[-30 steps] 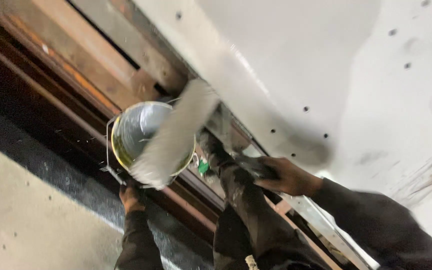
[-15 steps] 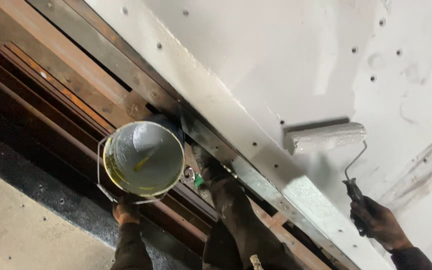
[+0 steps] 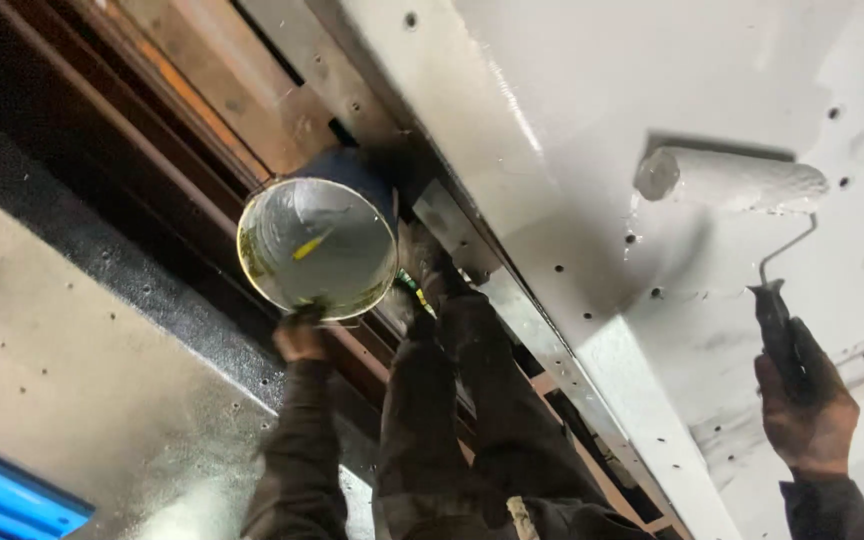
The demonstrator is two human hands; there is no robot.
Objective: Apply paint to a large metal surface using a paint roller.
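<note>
1. The background is a large white-painted panel (image 3: 592,90) studded with small dark holes, sloping across the upper right. To its left run a grey metal strip (image 3: 512,300), rusty brown beams (image 3: 202,90) and a dark recess, with a pale speckled floor (image 3: 82,380) and a blue edge (image 3: 2,500) in the lower left corner.

2. The right hand (image 3: 802,405) grips the dark handle of a paint roller (image 3: 727,180), fingers wrapped tightly around it. The white roller sleeve lies flat against the panel, upper right of the view.

3. The left hand (image 3: 300,335) holds a round paint bucket (image 3: 317,245) from below. The fingers appear closed on its lower rim or handle, though exactly what they pinch cannot be made out. The bucket's mouth shows grey-white paint and a yellowish rim.

4. What has changed: a second ago the roller was over the bucket's mouth. Half a second ago it had swung out to the panel, and now it sits higher and pressed on the white surface. The bucket has stayed at the left, close to the beams.

5. Judged from this, the roller has been loaded and is now laying paint on the panel.

6. The person's dark-trousered legs (image 3: 452,420) fill the lower middle.
</note>
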